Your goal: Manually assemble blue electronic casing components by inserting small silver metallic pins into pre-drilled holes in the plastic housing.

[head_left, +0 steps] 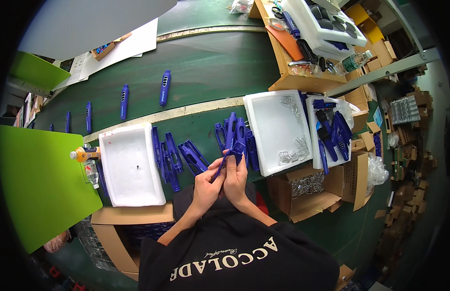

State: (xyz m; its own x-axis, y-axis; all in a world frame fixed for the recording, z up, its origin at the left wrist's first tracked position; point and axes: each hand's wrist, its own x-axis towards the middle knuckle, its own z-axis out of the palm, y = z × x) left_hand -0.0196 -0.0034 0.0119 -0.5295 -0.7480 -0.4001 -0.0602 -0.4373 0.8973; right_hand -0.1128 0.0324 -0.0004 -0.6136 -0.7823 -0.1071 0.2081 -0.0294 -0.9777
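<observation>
My left hand (207, 192) and my right hand (235, 180) are close together at the table's near edge, fingers closed. Between them is a dark blue plastic housing part (238, 145). A narrow blue edge slants down to the left hand's fingertips; whether it belongs to the same part I cannot tell. Just beyond the hands lie more blue housings (231, 130) with long window slots. To their left rests a pair of wider blue shells (193, 156), and beside these a row of slotted blue housings (173, 153).
A white foam tray (159, 167) stands left, another (279, 167) with clear plastic pieces right. Beyond it, a foam box (310, 162) holds blue and black parts. Finished-looking blue tubes (165, 87) lie on the green belt. Open cartons (307, 206) and a green panel (40, 189) flank me.
</observation>
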